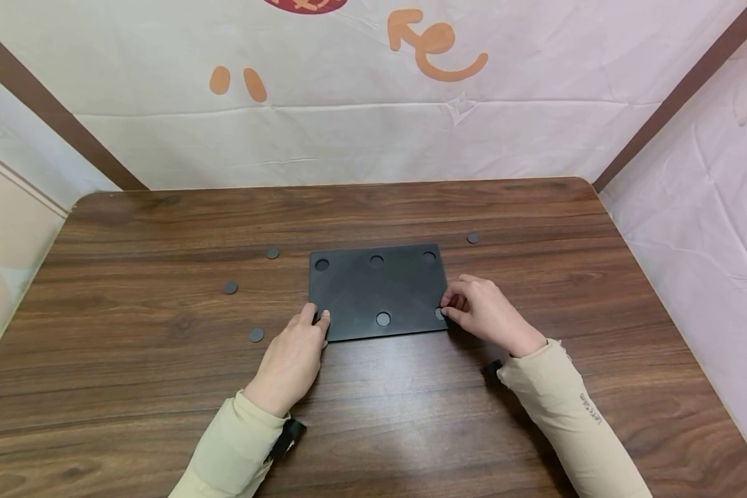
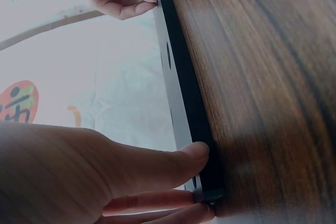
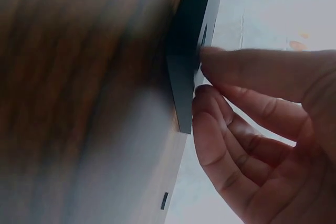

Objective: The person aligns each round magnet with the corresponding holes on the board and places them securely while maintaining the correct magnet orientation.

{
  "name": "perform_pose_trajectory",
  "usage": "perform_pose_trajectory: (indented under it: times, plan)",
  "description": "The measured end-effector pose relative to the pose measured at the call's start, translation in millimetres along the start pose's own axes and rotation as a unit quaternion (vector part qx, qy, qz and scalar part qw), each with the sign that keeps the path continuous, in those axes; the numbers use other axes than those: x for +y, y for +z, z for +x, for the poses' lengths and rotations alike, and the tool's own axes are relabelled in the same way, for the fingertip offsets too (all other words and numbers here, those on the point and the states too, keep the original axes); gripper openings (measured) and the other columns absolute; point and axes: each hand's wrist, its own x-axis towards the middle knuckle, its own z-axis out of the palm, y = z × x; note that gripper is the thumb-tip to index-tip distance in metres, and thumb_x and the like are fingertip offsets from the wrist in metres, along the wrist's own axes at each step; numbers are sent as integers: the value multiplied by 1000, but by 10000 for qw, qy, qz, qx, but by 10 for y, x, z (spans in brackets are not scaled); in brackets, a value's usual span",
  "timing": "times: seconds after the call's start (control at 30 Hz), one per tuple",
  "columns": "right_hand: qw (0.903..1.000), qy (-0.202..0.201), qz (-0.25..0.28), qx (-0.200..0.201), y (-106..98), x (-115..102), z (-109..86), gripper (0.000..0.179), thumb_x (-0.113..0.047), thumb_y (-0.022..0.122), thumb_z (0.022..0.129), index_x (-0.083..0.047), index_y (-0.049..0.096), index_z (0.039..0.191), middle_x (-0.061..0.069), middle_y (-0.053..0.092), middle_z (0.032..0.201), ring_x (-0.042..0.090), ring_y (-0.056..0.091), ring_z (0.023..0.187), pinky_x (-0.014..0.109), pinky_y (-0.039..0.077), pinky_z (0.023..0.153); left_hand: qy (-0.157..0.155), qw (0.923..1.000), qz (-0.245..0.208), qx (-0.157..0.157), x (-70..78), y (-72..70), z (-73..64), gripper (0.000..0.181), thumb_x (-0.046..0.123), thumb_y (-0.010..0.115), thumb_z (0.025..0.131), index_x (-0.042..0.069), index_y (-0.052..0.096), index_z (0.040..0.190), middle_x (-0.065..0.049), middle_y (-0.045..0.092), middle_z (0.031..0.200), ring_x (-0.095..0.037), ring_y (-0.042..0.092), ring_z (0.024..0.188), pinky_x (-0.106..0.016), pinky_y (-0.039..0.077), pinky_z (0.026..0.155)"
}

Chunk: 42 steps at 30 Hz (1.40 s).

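A black rectangular plate [image 1: 380, 290] with round recesses along its far and near edges lies on the table. My left hand [image 1: 294, 360] holds its near left corner; in the left wrist view the thumb [image 2: 194, 153] presses on the plate's edge, fingers round the corner. At the near right corner my right hand [image 1: 482, 311] pinches a small grey disc [image 1: 439, 313] at the recess there, partly hidden by the fingertips. The right wrist view shows thumb and fingertips close against the plate's top face. A lighter grey disc [image 1: 382, 319] sits in the near middle recess.
Loose dark discs lie left of the plate: one farther back [image 1: 272, 253], another disc [image 1: 230, 288] farther left and a nearer disc [image 1: 256, 335]. One more disc [image 1: 472, 238] lies beyond the right hand. A white printed sheet [image 1: 348, 138] hangs behind the wooden table [image 1: 398, 429].
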Motion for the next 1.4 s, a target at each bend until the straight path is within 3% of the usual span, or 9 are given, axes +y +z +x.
perform_pose_trajectory:
  times: [0.53,1.17,1.4]
  plan:
    - [9992,141,-109,364,-40,94,65,4,-7,71,84,-3,69,84,6,60,81,14,56,68,29,47,62,27,10000,44,40,0,3,2,37,0,71,83,-6,65,119,-21,56,109,-28,59,81,-29,50,53]
    - [9971,558,-411,324,-115,238,152,9,-12,68,87,-5,72,92,11,63,90,23,60,77,39,49,68,-49,10000,8,-30,3,-5,9,38,1,71,83,-6,64,120,-20,56,110,-27,59,81,-29,49,52]
    - [9934,896,-661,281,-145,245,178,14,-15,64,90,-5,71,98,12,60,93,25,57,75,42,48,67,-45,10000,39,-46,5,-7,5,38,1,70,84,-6,64,120,-21,56,110,-28,59,83,-29,49,53]
